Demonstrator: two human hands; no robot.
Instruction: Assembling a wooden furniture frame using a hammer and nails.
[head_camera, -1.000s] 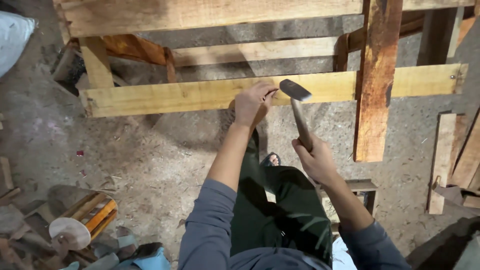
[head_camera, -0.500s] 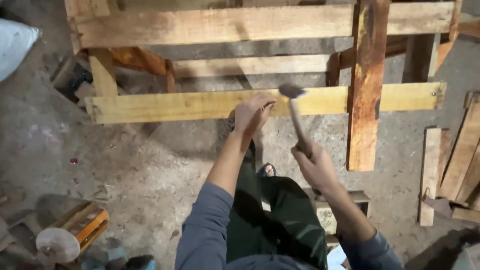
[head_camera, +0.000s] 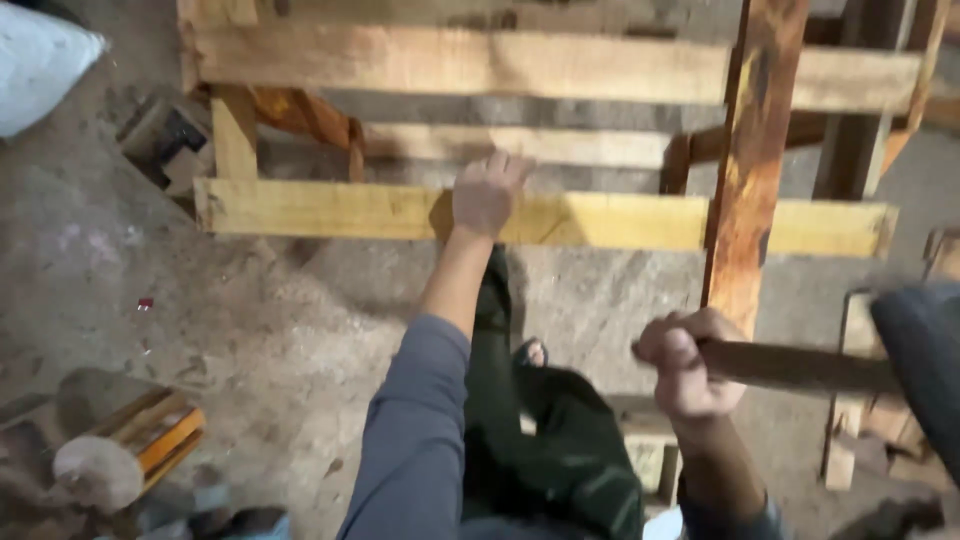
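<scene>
Your left hand (head_camera: 487, 195) rests on the pale yellow wooden plank (head_camera: 330, 212) that runs crosswise at the near side of a rough timber frame, fingers pointing away from you and loosely curled over the plank's far edge; whether anything is pinched under them cannot be told. Your right hand (head_camera: 685, 365) is well apart from it, low and to the right, fist wrapped tight around the brown wooden handle of a hammer (head_camera: 800, 368), knuckles towards the camera. The handle runs out sideways to the right, and its dark metal head (head_camera: 920, 350) is a blur at the frame's edge, close to the lens. A reddish-brown upright board (head_camera: 745, 170) crosses over the yellow plank between your two hands. A wider pale board (head_camera: 480, 62) lies further off, parallel to the plank. Below are your grey sleeve (head_camera: 410, 430) and dark green trousers (head_camera: 560, 450) over a dusty concrete floor (head_camera: 230, 320). An orange-striped wooden block (head_camera: 160, 440) lies at lower left.
</scene>
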